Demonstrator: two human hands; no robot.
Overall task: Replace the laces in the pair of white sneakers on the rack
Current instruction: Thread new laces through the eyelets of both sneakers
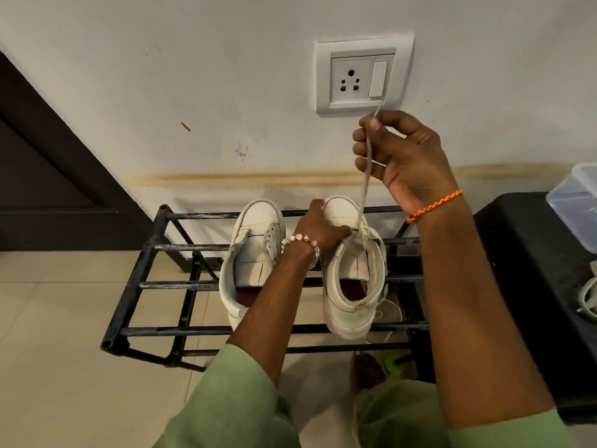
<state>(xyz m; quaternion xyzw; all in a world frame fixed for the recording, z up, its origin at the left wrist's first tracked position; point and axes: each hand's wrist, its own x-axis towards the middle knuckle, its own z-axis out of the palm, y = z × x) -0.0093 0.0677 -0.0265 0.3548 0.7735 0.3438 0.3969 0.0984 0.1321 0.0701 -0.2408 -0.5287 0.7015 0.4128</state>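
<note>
Sneakers (pixel 352 270) side by side, toes toward wall (pixel 193 76)

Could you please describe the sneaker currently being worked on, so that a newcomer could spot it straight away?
Find the black metal rack below the wall socket. Two white sneakers stand on it side by side. It is the right sneaker, the one with a lace rising to the right hand; the left sneaker shows none.

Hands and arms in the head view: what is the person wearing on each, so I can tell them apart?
The left hand has a beaded bracelet at the wrist, with pink, white and pearly beads. The right hand has a braided orange thread band round the wrist. Both forearms are bare, with loose pale green sleeves starting near the elbows. No rings or watch show.
</note>
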